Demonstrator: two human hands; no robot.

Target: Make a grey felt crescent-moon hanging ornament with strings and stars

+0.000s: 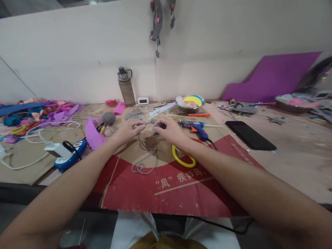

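Note:
Both arms reach forward over a red and brown cardboard sheet (168,190). My left hand (128,130) has its fingers curled and pinched on a small pale blue piece. My right hand (169,130) is closed on a small dark piece I cannot make out. The two hands almost meet. Grey yarn (145,162) trails in loops from under them toward me. A yellow ring (181,159) lies beneath my right wrist. A grey yarn ball (108,118) sits left of my left hand.
A blue glue gun (197,127) and a black phone (250,135) lie to the right. A bottle (126,86), a small clock (143,100) and a metal bowl (190,103) stand at the back. Purple felt scraps (57,114), white cables and a blue charger (70,157) lie left.

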